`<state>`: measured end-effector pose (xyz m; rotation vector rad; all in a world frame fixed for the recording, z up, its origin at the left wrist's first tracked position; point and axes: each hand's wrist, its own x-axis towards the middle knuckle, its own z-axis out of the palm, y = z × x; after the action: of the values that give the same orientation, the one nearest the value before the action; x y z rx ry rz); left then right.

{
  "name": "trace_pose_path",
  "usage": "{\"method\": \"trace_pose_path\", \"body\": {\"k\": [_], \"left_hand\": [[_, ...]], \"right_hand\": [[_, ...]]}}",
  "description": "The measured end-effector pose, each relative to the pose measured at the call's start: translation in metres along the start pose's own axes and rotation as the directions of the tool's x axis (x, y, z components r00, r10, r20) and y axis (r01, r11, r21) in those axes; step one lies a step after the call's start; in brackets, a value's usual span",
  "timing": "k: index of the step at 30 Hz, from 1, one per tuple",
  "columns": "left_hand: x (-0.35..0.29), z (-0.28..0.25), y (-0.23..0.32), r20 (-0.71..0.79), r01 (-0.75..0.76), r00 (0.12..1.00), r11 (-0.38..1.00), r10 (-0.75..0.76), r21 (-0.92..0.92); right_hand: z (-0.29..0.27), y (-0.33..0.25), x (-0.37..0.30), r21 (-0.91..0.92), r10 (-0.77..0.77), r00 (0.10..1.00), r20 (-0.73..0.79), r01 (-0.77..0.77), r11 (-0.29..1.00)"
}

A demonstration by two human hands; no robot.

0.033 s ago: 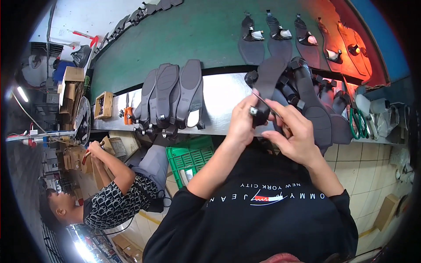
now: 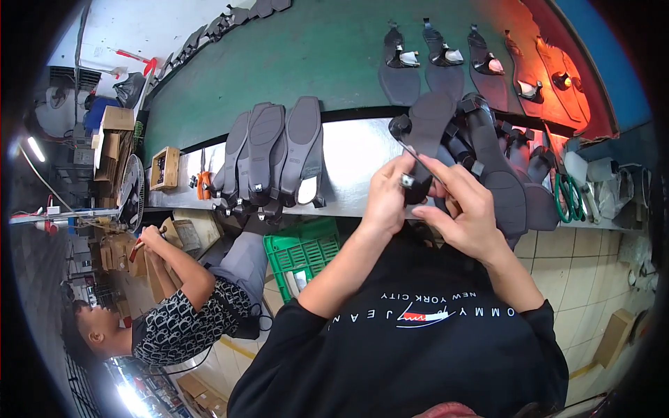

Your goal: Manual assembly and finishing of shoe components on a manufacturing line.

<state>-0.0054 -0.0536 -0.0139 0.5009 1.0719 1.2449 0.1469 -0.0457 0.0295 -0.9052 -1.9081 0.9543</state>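
Note:
A dark grey sandal (image 2: 431, 115) with black straps and a small metal buckle is in my left hand (image 2: 385, 198), its sole pointing away toward the table. The left fingers are closed round the strap end. My right hand (image 2: 472, 217) is beside it, thumb and fingers bent, pinching a thin dark strip (image 2: 419, 161) that slants across the sandal; its exact kind cannot be made out. Just right of my hands, more dark sandals (image 2: 491, 160) lie heaped on the table edge. The undersides of my fingers are hidden.
Several sandals (image 2: 265, 143) lie stacked at the left, near orange-handled pliers (image 2: 203, 182) and a wooden box (image 2: 165, 167). Green-handled scissors (image 2: 570, 198) lie at the right. Sandals (image 2: 401, 76) line the green table (image 2: 279, 63). A green crate (image 2: 303, 254) and another person (image 2: 188, 299) are at left.
The sandal and my left hand have shifted very slightly, the buckle a little lower and to the right. The strip's tip sits slightly farther left. Both hands keep their grip.

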Motion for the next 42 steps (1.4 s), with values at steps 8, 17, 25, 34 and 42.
{"method": "trace_pose_path", "body": {"k": [8, 17, 25, 34, 42], "left_hand": [[-0.001, 0.003, -0.012, 0.042, -0.144, 0.988, 0.984, 0.149, -0.100], [-0.001, 0.008, -0.004, -0.091, -0.270, 0.960, 0.960, 0.263, -0.074], [-0.032, -0.097, 0.103, -0.297, -0.378, 0.777, 0.789, 0.555, 0.485], [-0.059, -0.300, 0.154, -0.457, 0.177, 0.728, 0.505, 0.511, 0.845], [0.023, -0.102, 0.155, -0.090, -0.395, 0.592, 0.386, 0.801, 0.833]], "right_hand": [[0.019, 0.014, 0.008, 0.142, 0.015, 1.000, 0.008, -0.016, 0.990], [0.036, 0.014, 0.013, -0.036, -0.218, 0.967, -0.134, 0.215, 0.976], [-0.010, 0.011, 0.014, 0.008, 0.007, 0.993, -0.114, -0.007, 1.000], [-0.029, 0.034, 0.016, -0.193, 0.094, 0.979, -0.179, -0.129, 0.973], [-0.028, 0.039, 0.027, -0.316, -0.045, 0.969, -0.244, -0.036, 0.948]]}}
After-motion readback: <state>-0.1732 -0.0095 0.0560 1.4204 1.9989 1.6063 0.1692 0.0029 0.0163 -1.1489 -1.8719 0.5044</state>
